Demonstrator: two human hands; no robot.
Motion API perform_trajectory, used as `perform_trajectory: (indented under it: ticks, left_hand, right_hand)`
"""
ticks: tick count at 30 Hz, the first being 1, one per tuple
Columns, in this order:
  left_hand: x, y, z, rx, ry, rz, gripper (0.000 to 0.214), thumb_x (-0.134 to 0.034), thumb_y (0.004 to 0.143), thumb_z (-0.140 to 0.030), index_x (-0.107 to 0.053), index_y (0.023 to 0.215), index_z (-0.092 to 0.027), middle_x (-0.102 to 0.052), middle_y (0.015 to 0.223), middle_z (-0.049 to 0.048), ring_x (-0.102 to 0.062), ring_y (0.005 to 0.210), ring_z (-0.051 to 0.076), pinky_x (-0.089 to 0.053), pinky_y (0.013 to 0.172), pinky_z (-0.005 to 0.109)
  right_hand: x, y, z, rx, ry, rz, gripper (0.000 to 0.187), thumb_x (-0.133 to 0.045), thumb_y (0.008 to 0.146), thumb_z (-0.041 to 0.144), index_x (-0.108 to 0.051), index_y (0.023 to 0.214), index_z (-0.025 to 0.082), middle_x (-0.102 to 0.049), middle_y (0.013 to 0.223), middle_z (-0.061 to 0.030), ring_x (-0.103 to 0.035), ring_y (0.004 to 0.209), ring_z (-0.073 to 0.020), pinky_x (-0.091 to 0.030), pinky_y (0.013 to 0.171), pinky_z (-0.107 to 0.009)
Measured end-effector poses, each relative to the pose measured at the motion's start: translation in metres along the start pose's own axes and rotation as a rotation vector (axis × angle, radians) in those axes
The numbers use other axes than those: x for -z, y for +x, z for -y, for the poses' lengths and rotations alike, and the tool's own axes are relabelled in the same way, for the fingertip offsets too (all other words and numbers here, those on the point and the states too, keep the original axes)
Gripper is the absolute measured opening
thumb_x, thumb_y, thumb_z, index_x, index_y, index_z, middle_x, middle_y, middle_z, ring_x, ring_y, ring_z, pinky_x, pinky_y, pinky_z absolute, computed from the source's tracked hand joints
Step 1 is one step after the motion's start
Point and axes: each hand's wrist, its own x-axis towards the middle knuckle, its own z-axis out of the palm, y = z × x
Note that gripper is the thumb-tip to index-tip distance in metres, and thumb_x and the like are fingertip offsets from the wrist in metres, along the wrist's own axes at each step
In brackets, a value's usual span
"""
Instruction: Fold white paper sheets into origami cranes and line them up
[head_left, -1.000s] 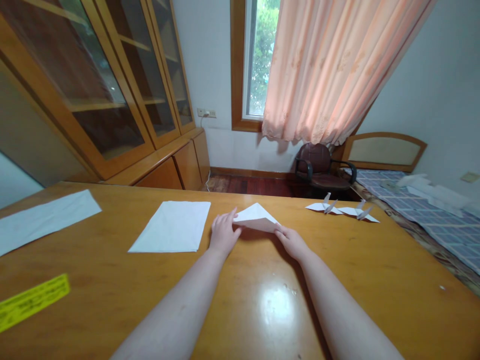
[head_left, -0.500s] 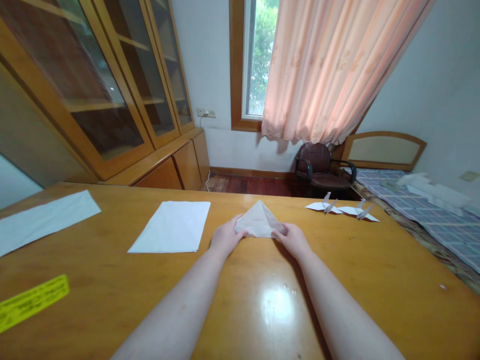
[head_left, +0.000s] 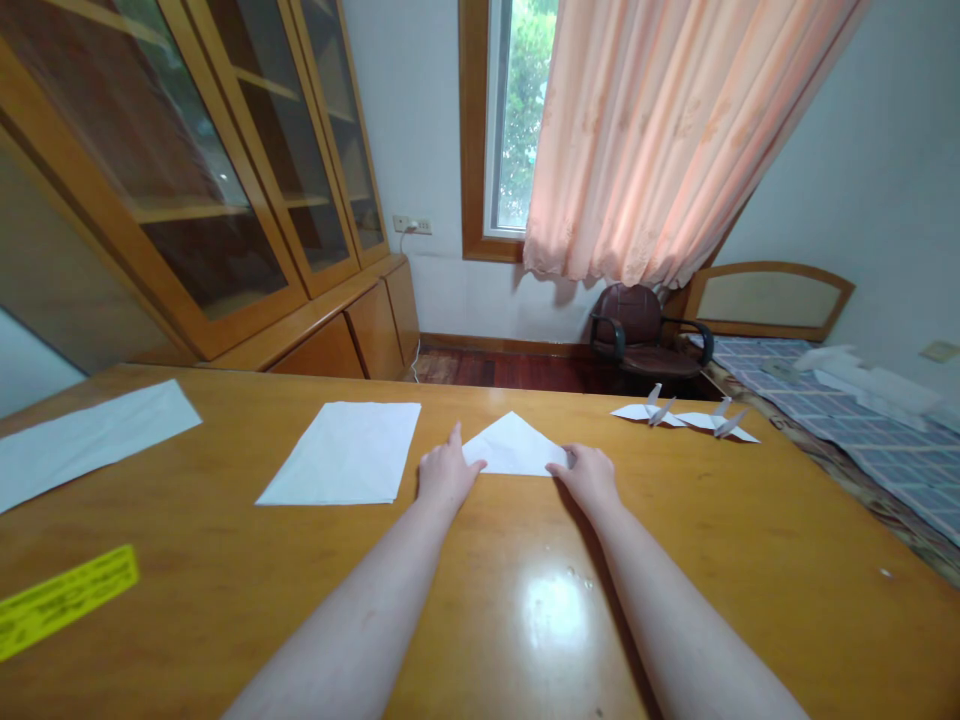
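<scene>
Head view: left hand and right hand both open, palms down, neither gripping, each resting at a base corner of a folded white paper triangle. Triangle lies flat on a wooden desk, at 12 o'clock between the hands. Handling tip: press evenly from both sides, keep the edges lined up, and smooth the paper without sliding it. Counts: one triangle; two origami cranes at 2 o'clock; one stack of white paper at 10 o'clock; one white sheet at 9 o'clock; one yellow strip at 8 o'clock.
</scene>
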Motion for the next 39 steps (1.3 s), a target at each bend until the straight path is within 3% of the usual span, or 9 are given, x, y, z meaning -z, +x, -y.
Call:
perform_trajectory:
  ticks: [10,15,19,22,25,28,30,36,39]
  left_hand:
    - [0.002,0.004,0.011,0.107,0.035,-0.003,0.079,-0.060,0.071,-0.053,-0.035,0.135,-0.013,-0.066,0.099,0.0169,-0.059,0.098,0.031,-0.040,0.082,0.040]
    - [-0.001,0.000,0.010,0.063,0.041,-0.122,0.057,-0.054,0.079,-0.031,-0.040,0.132,-0.018,-0.059,0.118,0.0136,-0.047,0.115,0.030,-0.035,0.095,0.043]
    - [-0.007,-0.012,-0.005,-0.206,-0.002,-0.147,0.049,-0.047,0.081,-0.017,-0.044,0.130,-0.021,-0.043,0.138,0.0085,-0.025,0.134,0.027,-0.015,0.110,0.046]
    - [-0.012,-0.021,-0.015,-0.577,-0.054,0.023,0.051,-0.048,0.084,-0.030,-0.040,0.134,-0.023,-0.032,0.146,0.0047,-0.017,0.137,0.025,-0.012,0.112,0.046]
    - [-0.017,-0.025,-0.019,-0.708,-0.065,0.194,0.054,-0.043,0.086,-0.041,-0.035,0.137,-0.025,-0.029,0.147,0.0051,-0.019,0.137,0.024,-0.015,0.111,0.048]
    - [-0.019,-0.025,-0.019,-0.680,-0.062,0.241,0.053,-0.038,0.088,-0.043,-0.032,0.138,-0.026,-0.030,0.147,0.0053,-0.020,0.137,0.024,-0.015,0.110,0.050]
    - [-0.020,-0.025,-0.020,-0.651,-0.048,0.260,0.054,-0.039,0.087,-0.041,-0.031,0.139,-0.027,-0.030,0.147,0.0043,-0.017,0.138,0.025,-0.015,0.110,0.052]
    - [-0.025,-0.032,-0.021,-0.495,-0.001,0.262,0.053,-0.033,0.087,-0.049,-0.024,0.139,-0.040,-0.020,0.150,-0.0016,-0.011,0.138,0.032,-0.009,0.102,0.067]
    - [-0.026,-0.036,-0.018,-0.395,0.041,0.233,0.063,-0.030,0.083,-0.061,-0.022,0.141,-0.037,-0.015,0.151,0.0026,-0.008,0.137,0.036,-0.008,0.102,0.067]
  right_hand:
    - [-0.001,0.005,-0.012,-0.148,-0.014,0.020,0.052,-0.061,0.070,0.055,-0.063,0.109,0.019,-0.068,0.099,-0.0135,-0.057,0.100,-0.0308,-0.039,0.083,-0.041]
    - [-0.002,0.005,-0.012,-0.157,-0.035,-0.023,0.055,-0.061,0.068,0.058,-0.064,0.106,0.019,-0.068,0.096,-0.0139,-0.058,0.096,-0.0313,-0.040,0.081,-0.041]
    - [-0.001,0.003,-0.010,-0.145,-0.035,-0.068,0.051,-0.063,0.068,0.055,-0.065,0.103,0.019,-0.066,0.098,-0.0138,-0.058,0.095,-0.0317,-0.040,0.081,-0.041]
    - [0.000,-0.001,-0.006,-0.108,-0.020,-0.148,0.050,-0.064,0.069,0.046,-0.061,0.109,0.018,-0.061,0.110,-0.0144,-0.053,0.103,-0.0328,-0.037,0.089,-0.045]
    - [0.000,-0.008,0.004,0.074,0.056,-0.209,0.048,-0.059,0.075,0.035,-0.054,0.119,0.017,-0.049,0.130,-0.0138,-0.041,0.121,-0.0298,-0.027,0.102,-0.044]
    - [-0.004,-0.020,0.021,0.499,0.215,0.044,0.058,-0.051,0.082,0.038,-0.037,0.135,0.018,-0.028,0.146,-0.0107,-0.028,0.133,-0.0212,-0.026,0.106,-0.038]
    - [-0.008,-0.027,0.031,0.639,0.221,0.236,0.067,-0.047,0.085,0.047,-0.024,0.142,0.019,-0.024,0.148,-0.0107,-0.022,0.136,-0.0202,-0.022,0.108,-0.039]
    - [-0.012,-0.031,0.038,0.450,0.047,0.366,0.067,-0.031,0.088,0.055,-0.019,0.144,0.019,-0.018,0.150,-0.0094,-0.011,0.138,-0.0240,-0.010,0.111,-0.045]
    - [-0.013,-0.029,0.035,0.342,-0.025,0.368,0.067,-0.029,0.087,0.058,-0.020,0.143,0.022,-0.013,0.151,-0.0058,-0.005,0.139,-0.0274,-0.006,0.109,-0.051]
